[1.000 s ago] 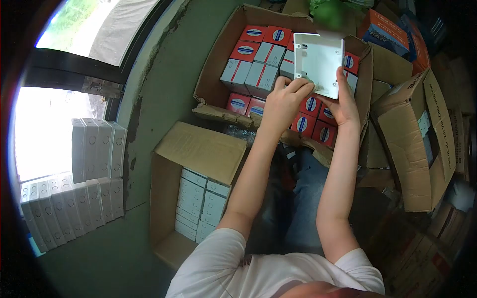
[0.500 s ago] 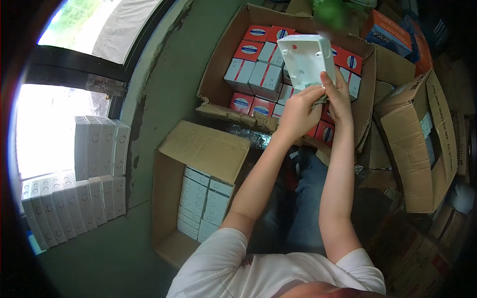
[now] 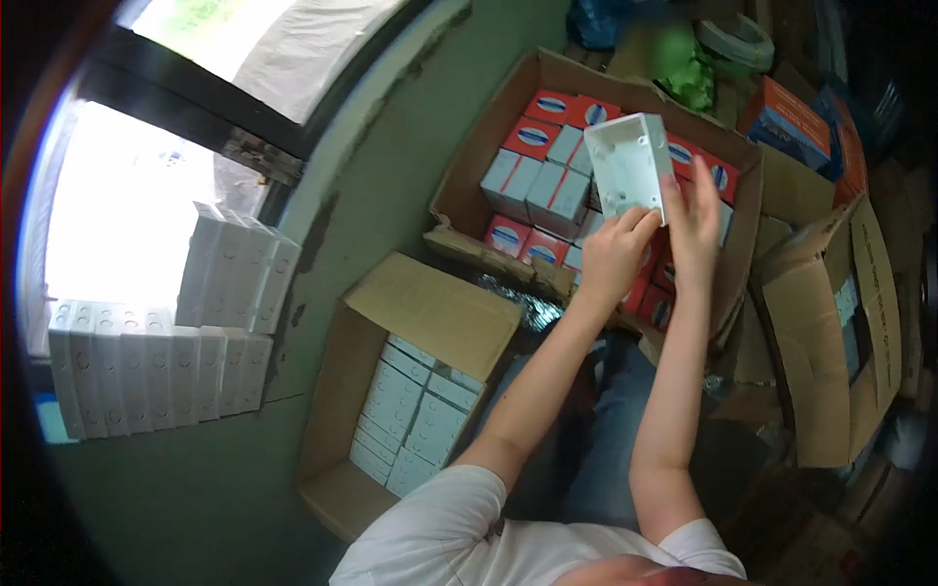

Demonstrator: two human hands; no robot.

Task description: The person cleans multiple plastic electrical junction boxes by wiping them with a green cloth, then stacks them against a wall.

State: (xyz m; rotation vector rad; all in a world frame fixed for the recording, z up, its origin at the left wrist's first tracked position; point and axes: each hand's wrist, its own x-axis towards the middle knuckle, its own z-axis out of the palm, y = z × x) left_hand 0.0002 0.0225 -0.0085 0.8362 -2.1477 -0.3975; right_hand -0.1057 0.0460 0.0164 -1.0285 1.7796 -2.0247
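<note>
A white plastic electrical back box [image 3: 618, 161] is held up over the large carton, tilted with its hollow side towards me. My left hand [image 3: 616, 256] is closed on its lower edge, fingers bent together there. My right hand [image 3: 694, 225] is at the right side of the box, fingers stretched upward and apart, thumb right at the box's wall. Below and behind them, the large open carton [image 3: 451, 195] contains red-and-white small boxes [image 3: 559, 198], some with blue oval labels.
Left of my legs stands an open carton [image 3: 327, 430] packed with white back boxes [image 3: 396, 396]. More white boxes [image 3: 161, 366] are stacked on the window ledge. To the right is another open carton [image 3: 806, 342]; an orange-and-blue box [image 3: 789, 122] lies behind it.
The view has shifted, so the scene sits lower and further right. My right hand has loosened from the back box and its fingers have straightened; my left hand still grips the lower edge.
</note>
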